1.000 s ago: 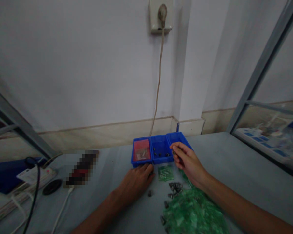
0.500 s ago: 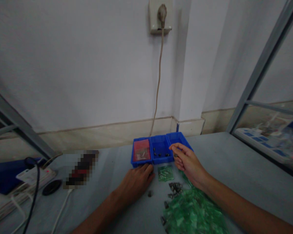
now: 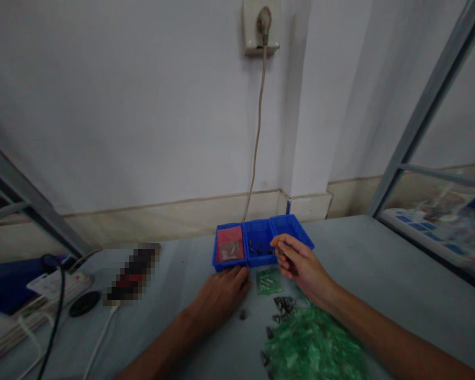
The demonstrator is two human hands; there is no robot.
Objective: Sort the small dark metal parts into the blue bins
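My right hand (image 3: 301, 264) is raised over the front of the blue bins, thumb and fingers pinched round a small metal part (image 3: 281, 252). My left hand (image 3: 225, 287) rests on the table against the front of the left blue bin (image 3: 229, 266), fingers curled in; what they may hold is hidden. Between the hands lies a small green bag (image 3: 269, 282) with metal pieces showing through. Nearer me are a loose cluster of dark metal parts (image 3: 285, 305) and a large heap of green bags (image 3: 316, 348). One single metal part (image 3: 243, 314) lies below my left hand.
The middle bin (image 3: 258, 232) holds a few small parts; the left one holds a red bag (image 3: 229, 237). A pixelated object (image 3: 132, 274) with a white cable and a round black disc (image 3: 85, 304) lie left. Power strips (image 3: 427, 232) and metal frames flank the table.
My right hand has shifted slightly left over the bins, still pinching the small metal part. My left hand stays where it was.
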